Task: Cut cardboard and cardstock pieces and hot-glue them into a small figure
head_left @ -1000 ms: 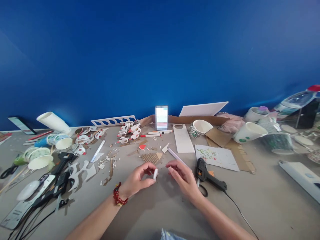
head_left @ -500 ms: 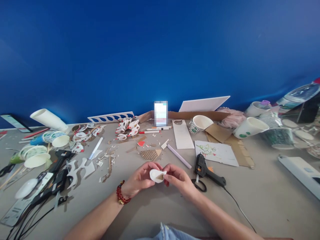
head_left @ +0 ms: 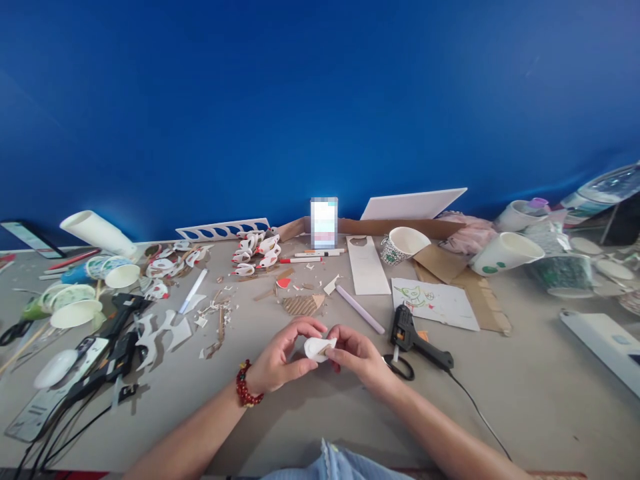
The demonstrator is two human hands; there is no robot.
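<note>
down at the near middle of the counter [head_left: 525, 387], right in front of the body: left hand [head_left: 280, 357] and right hand [head_left: 361, 357] brought together, both pinched on a small white paper shape [head_left: 316, 348], fingertips from each side clamped on its ends. looks lifted a bit off the surface, can't tell for sure. red bead bracelet [head_left: 245, 393] on the left wrist.

just right of the right hand, black scissors [head_left: 399, 367] flat on the counter, with a black glue gun [head_left: 417, 340] lying on its side beside them, cord trailing off toward the near right.

beyond the hands, a corrugated cardboard scrap [head_left: 301, 305] and a pale purple stick [head_left: 360, 310] lying at a slant, both near the hands but not touching them.

further back on the right, a sheet with a green and red doodle [head_left: 435, 303] and a patterned paper cup [head_left: 403, 245] tipped on its side. back left of centre, a heap of white and red cutouts [head_left: 255, 253]. loads of tiny paper scraps [head_left: 215, 313] scattered off to the left of the hands.
</note>
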